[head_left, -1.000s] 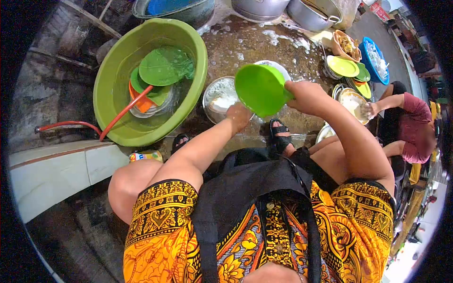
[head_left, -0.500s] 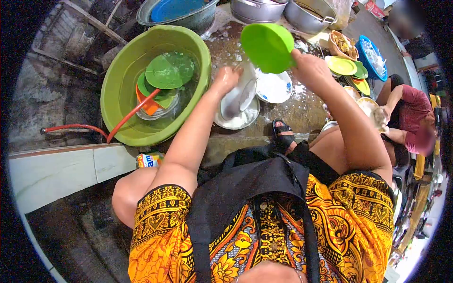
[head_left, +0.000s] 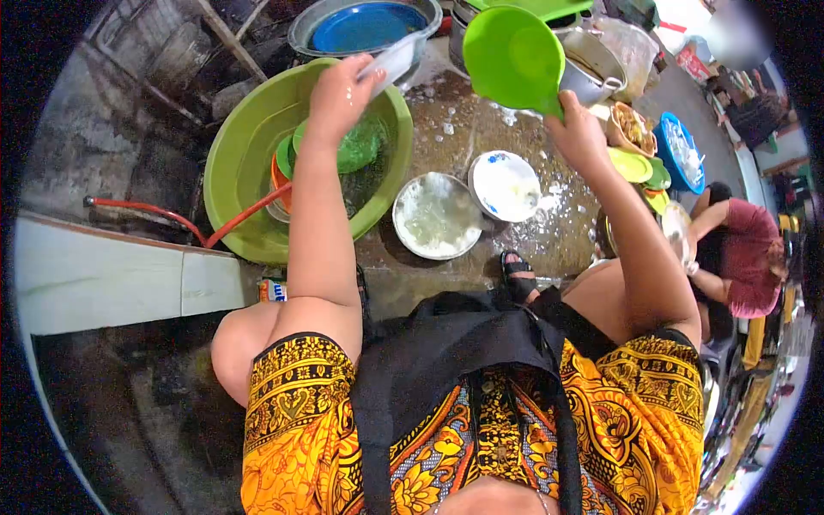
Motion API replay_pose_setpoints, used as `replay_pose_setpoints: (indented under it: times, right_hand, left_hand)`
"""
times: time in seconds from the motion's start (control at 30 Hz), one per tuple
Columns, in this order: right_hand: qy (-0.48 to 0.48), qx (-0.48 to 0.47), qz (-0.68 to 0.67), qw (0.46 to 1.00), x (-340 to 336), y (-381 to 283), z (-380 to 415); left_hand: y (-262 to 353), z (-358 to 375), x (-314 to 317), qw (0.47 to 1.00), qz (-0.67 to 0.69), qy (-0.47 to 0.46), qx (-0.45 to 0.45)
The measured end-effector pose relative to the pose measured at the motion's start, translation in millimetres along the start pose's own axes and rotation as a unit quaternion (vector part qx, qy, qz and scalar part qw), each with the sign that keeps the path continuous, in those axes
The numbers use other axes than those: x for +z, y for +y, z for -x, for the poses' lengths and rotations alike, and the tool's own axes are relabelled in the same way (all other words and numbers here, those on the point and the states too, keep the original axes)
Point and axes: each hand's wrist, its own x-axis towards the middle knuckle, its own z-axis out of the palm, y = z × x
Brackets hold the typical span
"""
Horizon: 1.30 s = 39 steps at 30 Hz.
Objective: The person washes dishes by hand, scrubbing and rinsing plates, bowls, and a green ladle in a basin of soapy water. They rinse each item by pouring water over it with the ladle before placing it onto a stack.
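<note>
My right hand [head_left: 578,136] is closed on the short handle of a bright green dipper [head_left: 515,58], raised with its hollow facing me. My left hand [head_left: 336,101] grips a pale dish [head_left: 393,65], seen nearly edge-on above the rim of a large olive-green basin [head_left: 225,184]. Inside the basin, green dishes [head_left: 359,146] sit in water, partly hidden by my left forearm. On the wet floor between my arms stands a bowl of cloudy, sudsy water [head_left: 436,216]. A white plate with blue marks [head_left: 506,186] lies beside it.
A red hose [head_left: 249,215] runs over the basin's edge. Metal tubs and pots [head_left: 592,64] stand at the back. At right are stacked plates [head_left: 631,166], a blue basin [head_left: 678,153] and another person [head_left: 754,253] handling dishes. My sandalled foot [head_left: 518,273] is near the plate.
My left hand has lifted the pale dish from over the sudsy bowl, up and left past the basin. My right hand has raised the dipper slightly. The view has shifted somewhat.
</note>
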Motion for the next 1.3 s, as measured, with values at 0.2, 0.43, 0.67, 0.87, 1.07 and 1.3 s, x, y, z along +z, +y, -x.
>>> replay_pose_setpoints:
  times: [0.2,0.43,0.67,0.87,1.07,1.3]
  right_hand:
    - [-0.061,-0.080,-0.024,0.995,23.5,-38.8,-0.9]
    - [-0.173,-0.104,0.026,0.979,74.8,-112.1,-13.9]
    - [-0.220,-0.150,0.083,0.960,136.9,-172.2,-25.4]
    - [-0.274,-0.210,0.155,0.926,190.1,-205.2,-36.1]
    - [-0.299,-0.229,0.202,0.904,224.0,-223.7,-44.9]
    - [-0.332,-0.176,0.148,0.915,250.2,-203.7,-62.7]
  left_hand:
    - [-73.6,34.9,39.0,0.962,-0.259,-0.091,-0.011]
    - [-115.9,82.8,58.8,0.887,-0.399,-0.223,-0.061]
    - [-156.7,117.1,79.8,0.856,-0.422,-0.285,-0.090]
    - [-227.6,142.6,112.3,0.844,-0.429,-0.243,-0.211]
    - [-221.0,145.1,97.3,0.769,-0.493,-0.327,-0.243]
    - [-221.7,144.3,106.5,0.715,-0.537,-0.378,-0.240]
